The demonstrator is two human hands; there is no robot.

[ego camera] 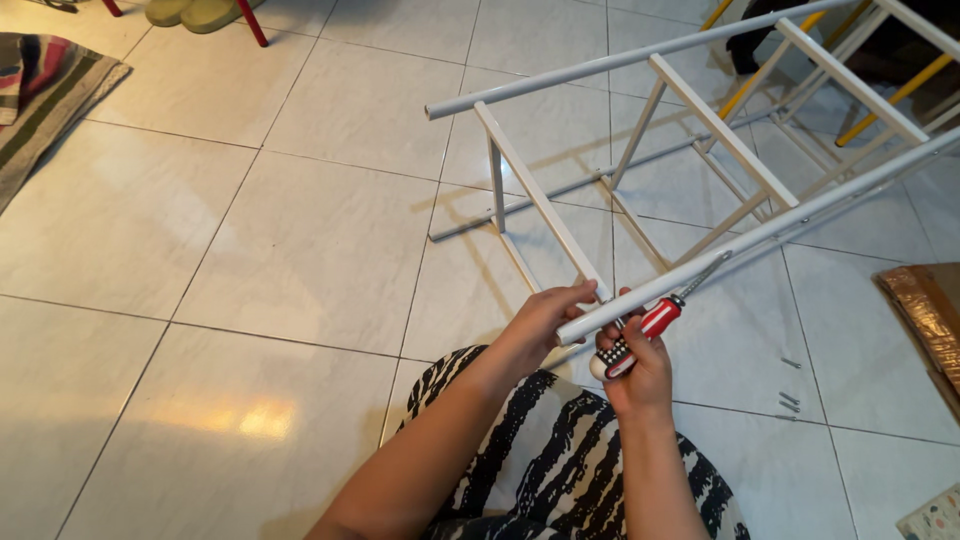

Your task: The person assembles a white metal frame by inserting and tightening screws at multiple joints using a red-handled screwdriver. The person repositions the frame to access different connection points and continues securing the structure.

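Observation:
A white metal rack frame [720,130] made of tubes and flat crossbars lies tilted over the tiled floor. My left hand [550,320] grips the near end of its lower tube [780,228], where a crossbar meets it. My right hand [632,365] is closed around the red, black and white handle of a screwdriver [648,330]. The screwdriver's shaft runs up along the tube, pointing to the upper right.
Several loose screws [790,400] lie on the tiles to the right. A cardboard box [925,310] sits at the right edge. A striped rug [45,90] lies at the upper left. Yellow and white rods [900,90] stand behind the frame. My patterned garment [560,460] covers my lap.

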